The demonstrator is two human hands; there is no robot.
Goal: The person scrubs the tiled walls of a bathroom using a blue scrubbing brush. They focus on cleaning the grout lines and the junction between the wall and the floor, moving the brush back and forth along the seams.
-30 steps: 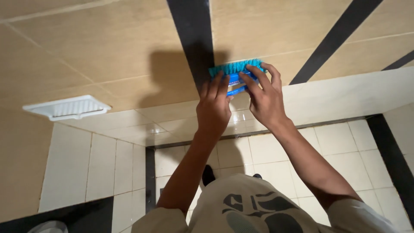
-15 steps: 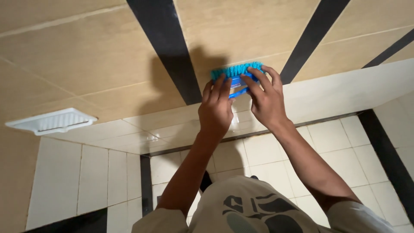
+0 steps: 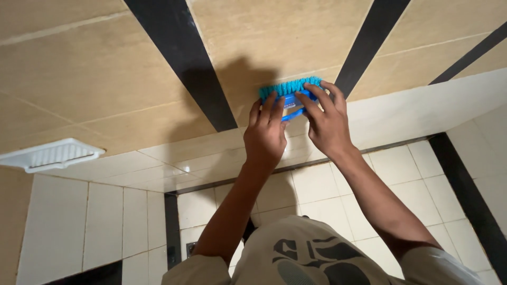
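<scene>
Two hands: left hand, right hand gripping | one blue scrub brush | one white soap tray

Single view only: head cam, worn by the person, no 2nd view to overlap with. Cam looks steeply down along a tiled wall toward the floor, so wall fills upper approx. two-thirds of frame, floor tiles the lower part. Close range: both forearms run up from bottom edge, left hand and right hand sit near frame centre, pressed on a blue brush against the wall. Wearer's shirt cuts into bottom centre, i.e. cam sits directly above torso. White soap tray at left edge, fixed to wall. Frame slightly rolled; tile lines run diagonal.
</scene>
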